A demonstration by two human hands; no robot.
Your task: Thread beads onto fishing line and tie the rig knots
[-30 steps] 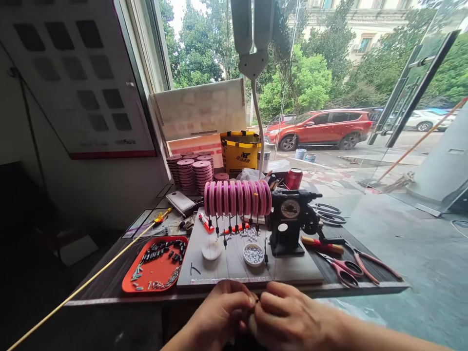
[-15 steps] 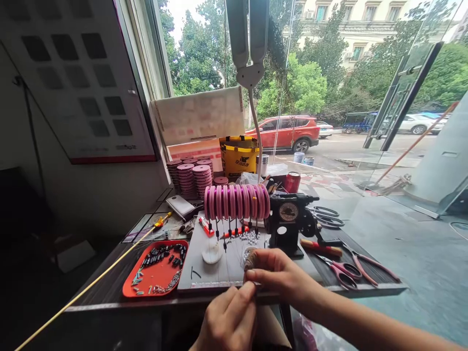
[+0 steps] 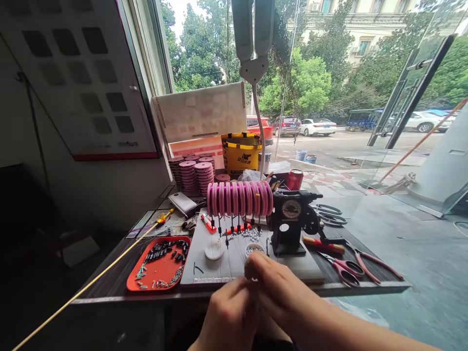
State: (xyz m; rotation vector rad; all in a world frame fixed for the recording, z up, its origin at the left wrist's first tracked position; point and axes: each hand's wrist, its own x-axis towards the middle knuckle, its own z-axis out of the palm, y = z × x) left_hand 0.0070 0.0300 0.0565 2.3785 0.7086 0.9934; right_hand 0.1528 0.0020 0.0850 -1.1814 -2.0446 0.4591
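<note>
Both hands meet low in the middle, in front of the table edge. My right hand (image 3: 280,282) is closed around a small grey-brown coiled bundle (image 3: 249,269), mostly hidden by the fingers. My left hand (image 3: 230,312) is closed in a pinch beside it, and whatever lies between its fingertips is hidden. Just beyond hangs a row of pink spools (image 3: 239,199) on a black hand-crank winder (image 3: 290,222). Thin lines with black sleeves run down from the spools. A small white dish of beads (image 3: 255,249) stands right behind my right hand.
On the left sits a red tray (image 3: 159,265) with black and metal small parts. A white round lid (image 3: 214,250) lies on the grey board (image 3: 199,278). Scissors (image 3: 345,270) and pliers (image 3: 369,265) lie at right. A yellow rod (image 3: 91,282) slants across the left side.
My hands have drawn closer together, the right one turning so its back hides more of the coiled bundle. The view has shifted slightly. Outside, the red car has moved left.
</note>
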